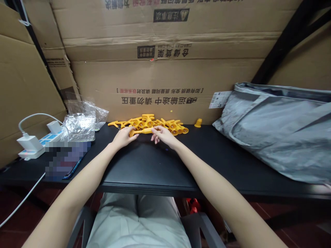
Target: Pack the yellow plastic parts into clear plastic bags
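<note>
Between my two hands, a yellow plastic piece with a ribbed shaft (pixel 146 131) lies sideways just above the black table. My left hand (pixel 124 136) is closed on its wider left end, thumb stretched along the near side. At the other end, my right hand (pixel 165 135) pinches the shaft between thumb and fingers. Right behind the hands is a heap of similar yellow plastic pieces (pixel 148 119), some with T-shaped tops and some with round cup-like ends facing me. The fingers hide part of the held piece.
A single yellow piece (pixel 198 123) stands right of the heap. A grey bag (pixel 274 131) fills the table's right side. To the left are a power strip (pixel 49 139) with chargers, crumpled clear plastic bags (pixel 80 125) and a phone (pixel 67 160). Cardboard (pixel 160 74) walls the back.
</note>
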